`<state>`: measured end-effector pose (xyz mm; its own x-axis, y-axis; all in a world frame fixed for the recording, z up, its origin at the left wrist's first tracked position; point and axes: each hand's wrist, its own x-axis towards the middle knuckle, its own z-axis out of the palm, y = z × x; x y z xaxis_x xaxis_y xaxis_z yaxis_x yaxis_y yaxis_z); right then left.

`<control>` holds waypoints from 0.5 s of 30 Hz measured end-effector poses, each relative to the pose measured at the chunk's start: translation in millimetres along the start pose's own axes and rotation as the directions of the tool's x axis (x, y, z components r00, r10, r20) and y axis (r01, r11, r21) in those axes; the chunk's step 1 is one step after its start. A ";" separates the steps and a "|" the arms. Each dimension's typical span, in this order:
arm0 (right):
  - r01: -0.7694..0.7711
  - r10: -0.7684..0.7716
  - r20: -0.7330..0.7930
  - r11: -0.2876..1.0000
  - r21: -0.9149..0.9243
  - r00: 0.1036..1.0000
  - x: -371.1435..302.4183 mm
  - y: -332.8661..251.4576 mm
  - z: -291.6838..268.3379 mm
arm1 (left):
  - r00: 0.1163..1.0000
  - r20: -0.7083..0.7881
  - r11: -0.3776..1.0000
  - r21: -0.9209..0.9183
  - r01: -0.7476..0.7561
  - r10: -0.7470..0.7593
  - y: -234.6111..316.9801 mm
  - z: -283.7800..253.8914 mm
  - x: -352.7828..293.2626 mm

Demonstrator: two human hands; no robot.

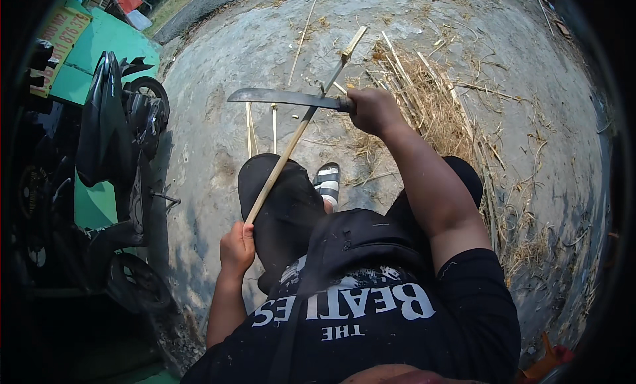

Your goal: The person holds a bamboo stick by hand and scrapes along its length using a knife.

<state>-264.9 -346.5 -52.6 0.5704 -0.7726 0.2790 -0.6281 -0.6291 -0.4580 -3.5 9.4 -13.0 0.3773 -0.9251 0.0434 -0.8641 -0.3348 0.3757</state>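
Left hand (pixel 236 251): fingers closed round the near end of 1 long bamboo strip (pixel 279 168). Right hand (pixel 377 111): fist closed on the handle of 1 machete (pixel 275 97), blade pointing left. Strip: long axis slanting from the left hand forward and rightward, above the left knee (pixel 298 185); right hand to its right, nearer the far end. Blade crosses it beyond mid-length; contact cannot be told. Outward: 1 heap of dry shavings (pixel 440 109), right; 1 motorcycle (pixel 106 129), left.
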 end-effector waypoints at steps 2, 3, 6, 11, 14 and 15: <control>-0.232 0.233 -0.005 0.970 0.072 0.973 2.7 11.6 -3.1 | 1.000 0.004 1.000 -0.010 -0.004 0.004 11.9 2.2 8.8; -0.229 0.230 -0.003 0.970 0.077 0.973 2.2 10.9 -2.9 | 1.000 0.003 1.000 -0.024 -0.013 0.013 17.7 1.8 11.4; -0.201 0.202 -0.008 0.978 0.058 0.979 -5.1 -4.8 -17.9 | 1.000 -0.014 1.000 0.000 -0.026 0.026 11.0 4.1 5.0; 0.123 -0.123 -0.013 0.992 -0.023 0.992 -16.8 -25.2 -20.6 | 0.998 -0.060 0.994 -0.104 0.031 -0.037 16.9 -3.2 -4.2; 0.318 -0.321 -0.022 0.943 -0.095 0.947 -27.6 -20.8 -12.1 | 0.995 -0.099 0.991 -0.133 0.000 -0.013 17.5 -2.3 -15.6; 0.335 -0.338 -0.037 0.939 -0.075 0.940 -30.7 -19.9 -11.2 | 0.996 -0.088 0.994 -0.108 0.000 -0.009 16.1 -2.9 -19.4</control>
<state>-275.8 -311.2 -42.6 0.7290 -0.5169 0.4488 -0.4386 -0.8560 -0.2736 -23.7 22.5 -5.1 0.4131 -0.9026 0.1212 -0.8233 -0.3133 0.4733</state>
